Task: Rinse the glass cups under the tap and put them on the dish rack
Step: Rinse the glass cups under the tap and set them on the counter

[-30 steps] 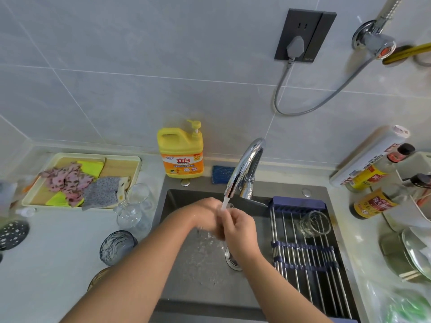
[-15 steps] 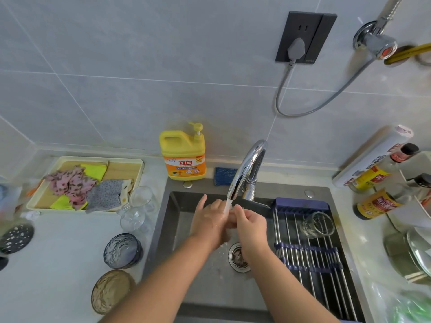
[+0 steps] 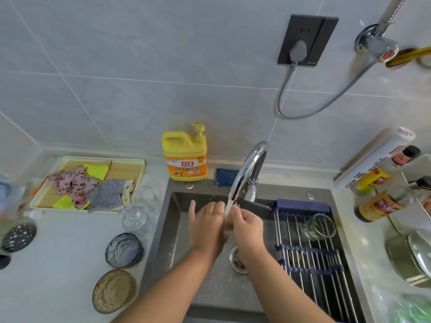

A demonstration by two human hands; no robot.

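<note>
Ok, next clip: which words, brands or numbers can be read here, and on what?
"立白": orange label of the yellow detergent bottle; smaller print unreadable.
Sauce bottles, right: labels too blurred to read.
White roll: red lettering too blurred.
Wall socket: tiny mark, unreadable.

A single wide-angle camera worn on the person's head looks forward and steeply down over the sink [image 3: 177, 229]. It sits close: the left hand [image 3: 205, 222] and right hand [image 3: 248, 226] fill mid-frame under the tap [image 3: 247, 169]. Tiled wall [image 3: 140, 78] fills the top, counter [image 3: 58, 264] the left, and dish rack [image 3: 310, 264] the right.
</note>
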